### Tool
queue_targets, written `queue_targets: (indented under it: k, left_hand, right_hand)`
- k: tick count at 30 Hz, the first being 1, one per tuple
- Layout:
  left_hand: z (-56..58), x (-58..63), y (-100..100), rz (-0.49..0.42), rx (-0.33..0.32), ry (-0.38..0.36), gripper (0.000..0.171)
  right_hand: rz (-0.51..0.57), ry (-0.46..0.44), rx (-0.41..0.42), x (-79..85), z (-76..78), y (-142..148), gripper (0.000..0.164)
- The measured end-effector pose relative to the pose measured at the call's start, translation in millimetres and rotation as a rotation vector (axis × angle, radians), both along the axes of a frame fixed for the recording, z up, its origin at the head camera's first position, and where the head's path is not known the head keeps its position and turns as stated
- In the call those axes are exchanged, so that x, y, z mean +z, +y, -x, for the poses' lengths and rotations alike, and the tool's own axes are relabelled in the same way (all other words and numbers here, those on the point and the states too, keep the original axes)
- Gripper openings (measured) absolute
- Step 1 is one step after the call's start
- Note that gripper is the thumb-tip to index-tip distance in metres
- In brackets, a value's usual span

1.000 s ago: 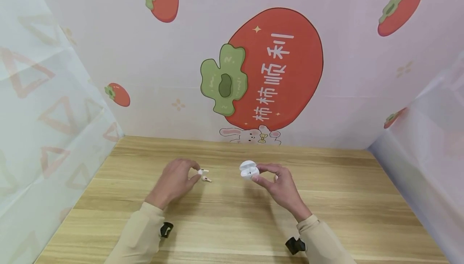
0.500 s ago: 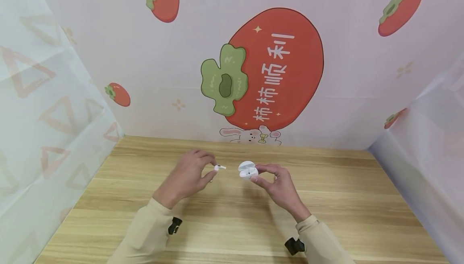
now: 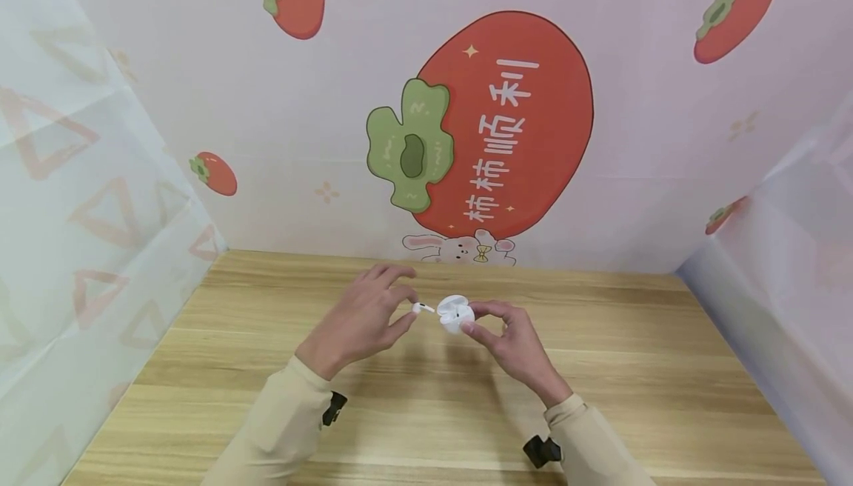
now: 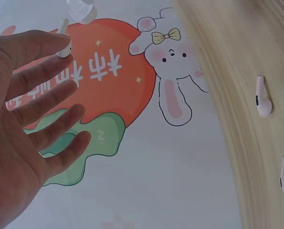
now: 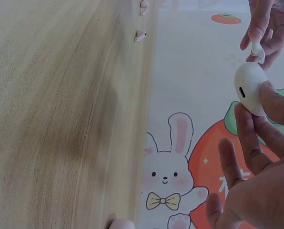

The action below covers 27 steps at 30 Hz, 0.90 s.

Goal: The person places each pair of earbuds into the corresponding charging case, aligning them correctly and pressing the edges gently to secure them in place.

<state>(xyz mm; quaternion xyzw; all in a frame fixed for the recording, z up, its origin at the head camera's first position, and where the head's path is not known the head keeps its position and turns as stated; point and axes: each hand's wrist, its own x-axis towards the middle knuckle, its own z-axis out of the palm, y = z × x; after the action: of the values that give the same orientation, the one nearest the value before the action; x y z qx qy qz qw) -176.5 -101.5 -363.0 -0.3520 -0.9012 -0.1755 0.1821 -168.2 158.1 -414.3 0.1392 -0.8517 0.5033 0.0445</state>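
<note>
L hand [image 3: 363, 315] pinches white earbud [image 3: 418, 308] just beside open case [image 3: 455, 315]; R hand [image 3: 516, 341] grips case. Step's prob. loading it; next move likely needs careful alignment b4 release.

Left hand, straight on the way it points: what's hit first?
Likely the open white rounded plastic case, met by the white stemmed plastic earbud the left hand pinches; depth makes the gap unclear.

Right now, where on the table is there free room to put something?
In the head view, the table is bare between the right hand and the right wall, and between the sleeves. It is crowded where the left hand holds an earbud close to the case. Both wrist views also show loose earbuds, not visible in the head view.
</note>
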Motion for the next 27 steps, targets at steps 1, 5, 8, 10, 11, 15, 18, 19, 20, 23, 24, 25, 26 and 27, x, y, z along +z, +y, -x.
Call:
queue_targets:
  k: [1,5,8,10,11,15,18,19,20,23,24,25,26,27]
  left_hand:
    - [0.2,0.4,0.9,0.007,-0.003,0.004,0.009]
    - [0.7,2.3,4.6,0.034,-0.012,0.021,0.008]
    - [0.7,4.1,7.8,0.058,-0.016,0.031,0.007]
    - [0.9,4.8,10.4,0.076,-0.015,0.034,0.007]
    - [0.8,5.2,11.8,0.086,-0.017,0.035,0.008]
    - [0.8,6.0,16.7,0.108,-0.030,0.045,0.011]
    - [0.9,6.1,19.0,0.114,-0.044,0.056,0.012]
    - [1.1,6.1,19.6,0.117,-0.047,0.061,0.012]
    - [1.0,6.3,20.0,0.119,-0.049,0.067,0.012]
    - [1.5,6.4,21.2,0.128,-0.047,0.086,0.012]
    - [1.6,6.6,21.5,0.131,-0.045,0.091,0.011]
    - [1.7,6.8,21.8,0.133,-0.043,0.095,0.011]
    - [1.7,7.0,22.1,0.135,-0.040,0.095,0.011]
    - [1.8,7.2,22.5,0.138,-0.040,0.095,0.012]
  right_hand:
    - [0.000,-0.003,0.004,0.2,0.2,0.1,0.027]
    - [0.004,-0.010,0.013,1.4,0.5,0.3,0.027]
    - [0.004,-0.020,0.023,2.2,0.3,0.3,0.028]
    - [0.005,-0.029,0.029,3.2,-0.5,0.1,0.028]
    - [0.006,-0.035,0.033,3.3,-0.8,0.0,0.028]
    - [0.011,-0.039,0.043,4.3,-2.1,-0.9,0.028]
    - [0.012,-0.037,0.045,3.4,-2.1,-1.4,0.027]
    - [0.011,-0.034,0.046,3.3,-2.1,-1.5,0.027]
    - [0.011,-0.034,0.047,3.0,-2.1,-1.6,0.027]
    - [0.012,-0.029,0.048,2.9,-1.9,-1.9,0.026]
    - [0.012,-0.028,0.049,2.8,-1.8,-2.0,0.026]
    - [0.013,-0.026,0.049,2.8,-1.7,-2.1,0.026]
    - [0.012,-0.026,0.048,2.7,-1.6,-2.2,0.026]
    - [0.011,-0.025,0.048,2.6,-1.5,-2.3,0.026]
